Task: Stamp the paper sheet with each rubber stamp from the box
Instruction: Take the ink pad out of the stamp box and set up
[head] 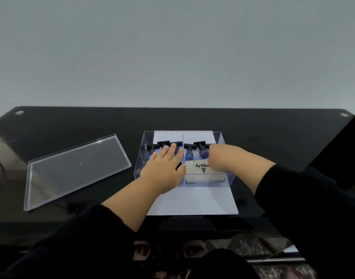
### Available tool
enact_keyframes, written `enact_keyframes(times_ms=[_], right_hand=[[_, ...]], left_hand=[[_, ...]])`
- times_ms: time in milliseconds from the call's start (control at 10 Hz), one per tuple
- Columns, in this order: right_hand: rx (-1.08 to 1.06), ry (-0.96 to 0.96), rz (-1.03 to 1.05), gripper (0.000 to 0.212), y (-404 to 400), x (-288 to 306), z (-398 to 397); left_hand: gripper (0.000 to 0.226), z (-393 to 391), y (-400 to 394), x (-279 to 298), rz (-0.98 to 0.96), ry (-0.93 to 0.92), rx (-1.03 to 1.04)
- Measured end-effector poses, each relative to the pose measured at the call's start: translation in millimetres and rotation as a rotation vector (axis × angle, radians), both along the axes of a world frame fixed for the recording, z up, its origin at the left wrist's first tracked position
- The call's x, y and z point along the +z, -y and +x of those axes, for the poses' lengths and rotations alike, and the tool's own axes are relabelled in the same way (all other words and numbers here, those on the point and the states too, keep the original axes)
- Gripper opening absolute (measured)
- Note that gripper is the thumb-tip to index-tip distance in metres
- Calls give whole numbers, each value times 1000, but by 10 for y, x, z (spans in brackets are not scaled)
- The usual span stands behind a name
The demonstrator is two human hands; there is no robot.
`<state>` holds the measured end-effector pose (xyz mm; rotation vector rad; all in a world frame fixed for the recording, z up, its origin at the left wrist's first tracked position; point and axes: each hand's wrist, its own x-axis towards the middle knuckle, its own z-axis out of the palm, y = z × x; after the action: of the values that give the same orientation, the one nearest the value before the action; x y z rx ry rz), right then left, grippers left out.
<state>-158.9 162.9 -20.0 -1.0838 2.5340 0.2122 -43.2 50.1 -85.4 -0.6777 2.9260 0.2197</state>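
A: So which step is in hand?

B: Stamp selection, it would seem. The left hand [162,170] is laid over the left half of the clear box [230,178], fingers straight and spread, nothing gripped. The right hand [218,158] is plunged into the right half near the purple-based stamp [203,153]; whether anything is pinched cannot be told, since its fingers are hidden behind the wrist.

A: And where are the task's things?

B: The rubber stamps [189,151] are stood in the far compartments, black handles up. The ink pad [204,172] is lodged in the near right compartment. The box itself is set on the paper sheet [192,202], with the lid [76,168] laid aside to the left on the black table [72,121].

A: What is called for next?

B: One stamp should be lifted clear and inked, and bare paper is needed, so the box may have to be shifted off.

A: Anything unclear?

B: The stamp count; several are covered by the left hand.
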Motion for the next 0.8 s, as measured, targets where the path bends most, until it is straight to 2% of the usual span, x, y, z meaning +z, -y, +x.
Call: enact_keyframes(times_ms=[200, 300, 500, 600, 800], right_hand=[[-108, -18, -85, 25, 22, -12, -36], [-170, 47, -217, 25, -23, -4, -43], [-360, 261, -496, 42, -63, -36, -58], [-485, 420, -608, 38, -45, -81, -40], [-512, 446, -674, 25, -93, -132, -15]], left_hand=[[54, -11, 6, -22, 5, 0, 5], [54, -11, 8, -7, 9, 10, 3], [54, -7, -9, 7, 7, 14, 7], [54, -4, -9, 14, 13, 14, 9], [54, 3, -9, 28, 14, 19, 8]])
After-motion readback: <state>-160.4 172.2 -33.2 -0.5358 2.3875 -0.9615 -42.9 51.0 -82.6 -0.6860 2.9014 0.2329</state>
